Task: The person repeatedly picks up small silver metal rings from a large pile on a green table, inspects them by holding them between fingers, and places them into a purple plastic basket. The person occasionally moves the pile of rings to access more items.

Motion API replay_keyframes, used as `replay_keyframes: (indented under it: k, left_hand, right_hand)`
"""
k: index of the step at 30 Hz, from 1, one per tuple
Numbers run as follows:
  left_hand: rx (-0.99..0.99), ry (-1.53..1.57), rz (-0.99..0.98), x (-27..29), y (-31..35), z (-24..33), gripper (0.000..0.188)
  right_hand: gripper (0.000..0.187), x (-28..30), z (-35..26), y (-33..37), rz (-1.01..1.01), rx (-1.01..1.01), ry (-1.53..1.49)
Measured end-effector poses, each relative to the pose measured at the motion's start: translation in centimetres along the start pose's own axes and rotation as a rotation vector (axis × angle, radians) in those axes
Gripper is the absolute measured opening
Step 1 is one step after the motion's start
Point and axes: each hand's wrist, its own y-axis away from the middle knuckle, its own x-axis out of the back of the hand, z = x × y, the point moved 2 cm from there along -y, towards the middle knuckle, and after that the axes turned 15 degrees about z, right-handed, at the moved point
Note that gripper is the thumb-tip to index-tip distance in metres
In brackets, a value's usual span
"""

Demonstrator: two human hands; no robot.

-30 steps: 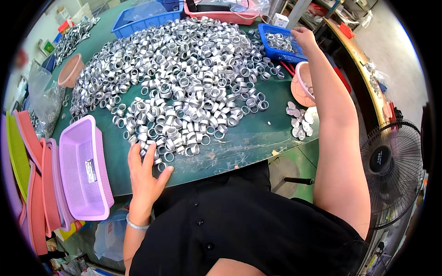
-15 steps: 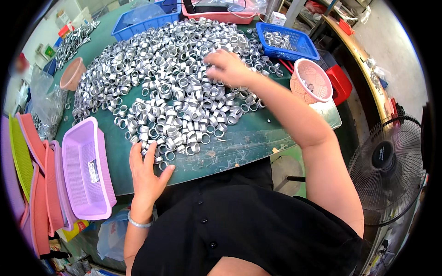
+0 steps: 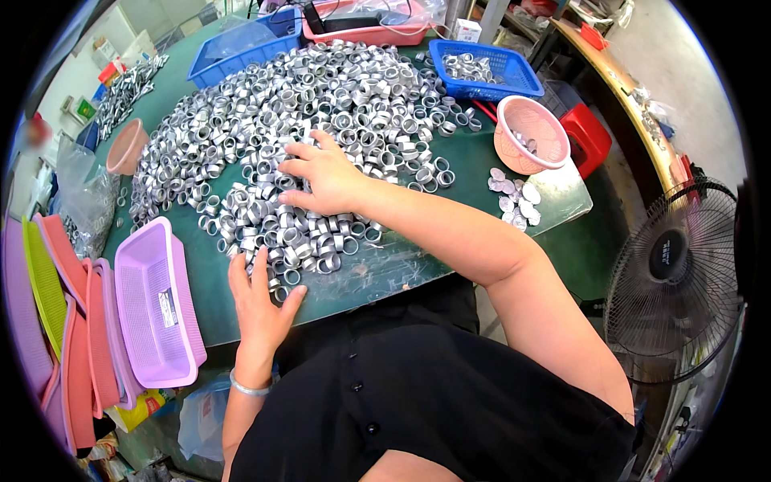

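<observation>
A broad heap of silver metal rings [image 3: 353, 88] covers much of the green table [image 3: 377, 281]. My right hand [image 3: 325, 173] lies over the middle of the heap, fingers spread and pointing left, on or just above the rings. At the heap's near left edge rests my left hand [image 3: 263, 301], its thumb and fingers apart around a few loose rings [image 3: 287, 283]. Neither hand grips a ring that I can see. Beside my left hand stands a lilac plastic basket [image 3: 186, 325], with nothing inside it.
Flat silver discs [image 3: 516, 197] lie near a pink round basket [image 3: 506, 153] at the right. Behind are a blue basket [image 3: 490, 90] with metal parts, another blue basket [image 3: 241, 60] and a red tray [image 3: 369, 36]. Stacked baskets [image 3: 88, 345] stand left, a fan [image 3: 671, 273] right.
My right hand has swept left and nearer across the heap, moving rings with it. The flat discs, hidden behind my forearm before, now show. My left hand has stayed nearly in place.
</observation>
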Motion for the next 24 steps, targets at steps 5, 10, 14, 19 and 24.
replay_keyframes:
  k: [5, 10, 14, 19, 24]
  left_hand:
    - [0.024, 0.034, -0.014, -0.2, -0.1, 0.1, 0.074]
    - [0.033, 0.057, -0.015, 0.0, -0.1, 0.0, 0.073]
    - [0.045, 0.059, -0.027, 0.5, -0.3, -0.3, 0.073]
    - [0.046, 0.108, -0.035, 0.7, -0.8, 0.1, 0.074]
    - [0.067, 0.11, -0.065, 1.1, -1.1, -0.1, 0.075]
  right_hand:
    - [0.048, -0.6, -0.8, 0.1, -0.128, -0.026, 0.015]
    - [0.051, 1.8, -1.7, 0.6, -0.24, 0.009, 0.007]
    - [0.043, 3.6, 1.2, -1.4, -0.298, -0.01, -0.051]
    - [0.039, 5.1, 8.2, -3.5, -0.352, -0.208, 0.141]
    - [0.043, 4.4, 8.6, -0.9, -0.218, -0.068, 0.186]
